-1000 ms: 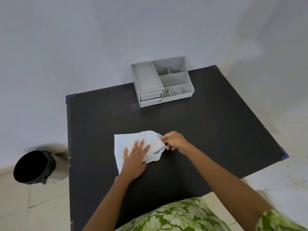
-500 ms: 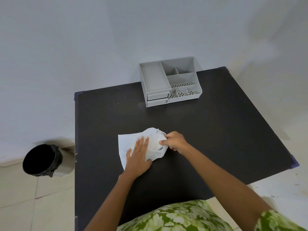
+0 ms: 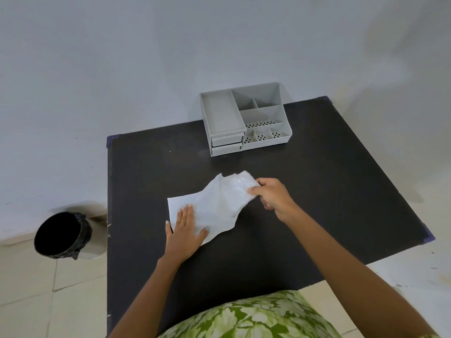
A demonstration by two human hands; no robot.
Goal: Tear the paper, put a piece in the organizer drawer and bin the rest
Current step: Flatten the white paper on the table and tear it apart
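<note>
A crumpled white paper [image 3: 217, 203] lies in the middle of the black table [image 3: 317, 191]. My left hand [image 3: 186, 230] presses flat on its near left part, fingers spread. My right hand [image 3: 271, 195] pinches the paper's right edge and holds that side lifted and stretched off the table. A grey organizer [image 3: 244, 118] stands at the table's far edge, with two shut drawers [image 3: 227, 145] at its front left. A bin [image 3: 61, 235] with a black liner stands on the floor left of the table.
A pale wall rises right behind the table and the organizer. Tiled floor shows to the left and right of the table. My green floral clothing fills the bottom of the view.
My right hand has pulled the paper's right side up and to the right, unfolding it. My left hand slid back toward the paper's near left corner. The camera view shifted.
</note>
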